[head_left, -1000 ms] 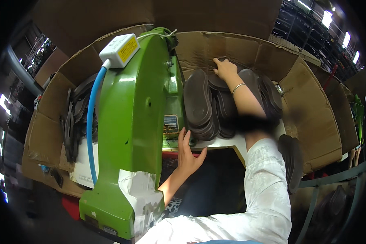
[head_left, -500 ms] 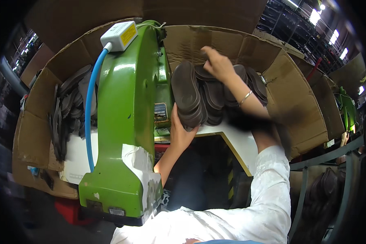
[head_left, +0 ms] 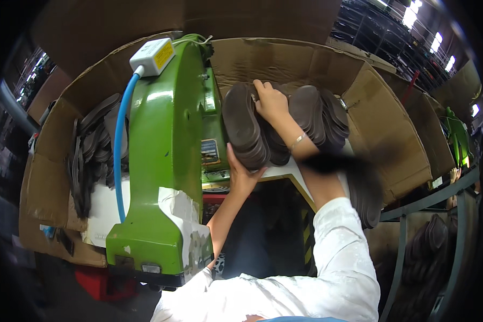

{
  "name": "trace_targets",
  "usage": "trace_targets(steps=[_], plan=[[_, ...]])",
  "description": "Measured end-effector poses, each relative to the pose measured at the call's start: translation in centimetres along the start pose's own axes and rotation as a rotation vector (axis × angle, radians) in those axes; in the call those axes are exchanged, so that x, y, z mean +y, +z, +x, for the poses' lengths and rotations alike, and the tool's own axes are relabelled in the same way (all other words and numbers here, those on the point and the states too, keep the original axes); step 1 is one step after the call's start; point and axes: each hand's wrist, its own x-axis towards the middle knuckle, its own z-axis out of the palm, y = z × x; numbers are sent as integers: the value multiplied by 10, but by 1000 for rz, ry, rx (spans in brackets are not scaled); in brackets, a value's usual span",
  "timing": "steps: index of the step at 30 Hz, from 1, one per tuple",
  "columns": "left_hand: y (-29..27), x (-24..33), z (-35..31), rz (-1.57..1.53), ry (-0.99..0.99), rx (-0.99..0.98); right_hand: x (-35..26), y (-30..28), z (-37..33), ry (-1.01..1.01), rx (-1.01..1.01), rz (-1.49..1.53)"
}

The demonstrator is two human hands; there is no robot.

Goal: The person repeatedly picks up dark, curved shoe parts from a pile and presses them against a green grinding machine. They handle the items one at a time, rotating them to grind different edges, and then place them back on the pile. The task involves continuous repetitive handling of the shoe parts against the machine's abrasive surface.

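Observation:
A leaning stack of dark brown shoe soles (head_left: 245,126) stands on the white work surface (head_left: 290,173) right of a green machine (head_left: 163,161). My left hand (head_left: 241,174) presses up against the stack's lower front edge. My right hand (head_left: 271,102) reaches over the top of the stack and grips soles there, a thin bracelet on its wrist. More dark soles (head_left: 319,112) fan out behind and right of that hand.
Cardboard walls (head_left: 392,134) ring the bench. Another pile of dark soles (head_left: 91,155) lies left of the machine, beside a blue hose (head_left: 121,145). A metal frame (head_left: 413,214) and further soles (head_left: 429,241) stand at lower right.
My right hand has drawn in from the far soles to the top of the near stack. My left hand has stayed at the stack's lower edge. My head has shifted, moving the view.

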Motion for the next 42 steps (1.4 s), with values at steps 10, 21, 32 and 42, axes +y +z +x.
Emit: trace_targets(steps=[10,21,32,42], plan=[[16,-11,0,-64,-112,67,-9,-24,-159,123,461,143],[38,-4,45,5,-175,67,77,36,-123,1024,883,420],[54,-10,41,-117,-303,194,37,54,-133,758,782,781],[52,-31,14,-91,-231,83,25,105,-88,758,876,297]])
